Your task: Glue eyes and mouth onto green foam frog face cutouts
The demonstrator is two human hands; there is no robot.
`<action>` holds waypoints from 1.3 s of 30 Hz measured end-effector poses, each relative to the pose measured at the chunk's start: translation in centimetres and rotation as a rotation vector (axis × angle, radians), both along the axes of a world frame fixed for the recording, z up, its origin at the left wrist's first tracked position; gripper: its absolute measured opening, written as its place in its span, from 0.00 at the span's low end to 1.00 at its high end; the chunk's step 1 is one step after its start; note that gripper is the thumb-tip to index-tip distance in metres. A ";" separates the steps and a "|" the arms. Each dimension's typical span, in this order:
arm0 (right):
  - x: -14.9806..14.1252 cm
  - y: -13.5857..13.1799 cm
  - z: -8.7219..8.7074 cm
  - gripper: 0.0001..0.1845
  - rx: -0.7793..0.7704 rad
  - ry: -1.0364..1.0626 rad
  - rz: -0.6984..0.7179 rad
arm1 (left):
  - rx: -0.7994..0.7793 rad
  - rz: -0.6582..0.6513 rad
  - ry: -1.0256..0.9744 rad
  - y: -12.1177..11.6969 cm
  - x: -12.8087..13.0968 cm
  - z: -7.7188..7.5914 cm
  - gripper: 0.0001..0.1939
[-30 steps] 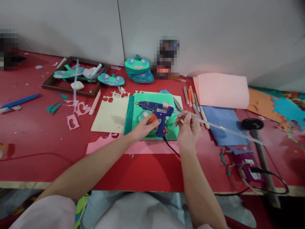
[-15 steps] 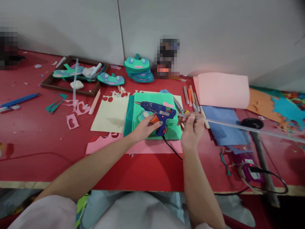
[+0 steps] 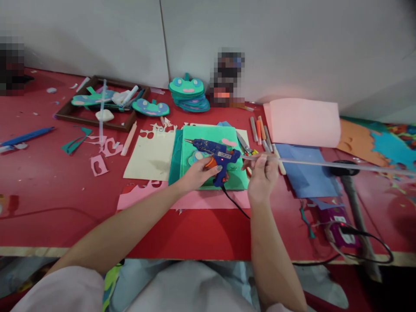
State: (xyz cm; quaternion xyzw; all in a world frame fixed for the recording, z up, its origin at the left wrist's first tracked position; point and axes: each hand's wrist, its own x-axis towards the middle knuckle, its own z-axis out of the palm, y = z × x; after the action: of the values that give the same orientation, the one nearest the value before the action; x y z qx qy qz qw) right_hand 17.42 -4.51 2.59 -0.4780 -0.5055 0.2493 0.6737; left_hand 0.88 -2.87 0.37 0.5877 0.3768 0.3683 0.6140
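My left hand (image 3: 203, 172) is closed around the handle of a blue hot glue gun (image 3: 216, 151), its nozzle pointing left. A long translucent glue stick (image 3: 302, 162) runs from the gun's back end out to the right. My right hand (image 3: 262, 175) pinches that stick close to the gun. Beneath the gun lie green foam sheets (image 3: 211, 132), with pale blue and pink cut pieces on top, partly covered by my hand and the gun. Scissors (image 3: 245, 145) lie partly hidden just beyond my right hand.
Stacked green frog faces (image 3: 187, 89) stand by the wall. A brown frame (image 3: 125, 127) holds markers and scraps at left. Markers (image 3: 259, 131), pink sheets (image 3: 303, 123) and blue sheets (image 3: 305, 173) lie right. A purple power box (image 3: 339, 227) with cords sits near the front edge.
The far end of the glue stick has risen slightly at the right. The gun has shifted very slightly; both hands keep their hold.
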 end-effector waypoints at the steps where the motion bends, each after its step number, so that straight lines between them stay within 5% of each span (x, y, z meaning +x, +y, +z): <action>1: 0.0 0.0 0.0 0.11 -0.003 0.007 -0.008 | 0.010 0.001 0.021 0.0 0.0 0.0 0.19; 39: 0.1 -0.3 0.1 0.16 -0.007 0.067 -0.062 | 0.082 -0.147 0.104 -0.2 0.0 0.6 0.12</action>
State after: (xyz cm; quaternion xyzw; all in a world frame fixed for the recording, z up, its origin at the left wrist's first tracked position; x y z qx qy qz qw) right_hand 17.54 -4.79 2.71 -0.4870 -0.4669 0.2459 0.6959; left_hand 0.86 -3.12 0.98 0.6567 0.3488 0.3061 0.5945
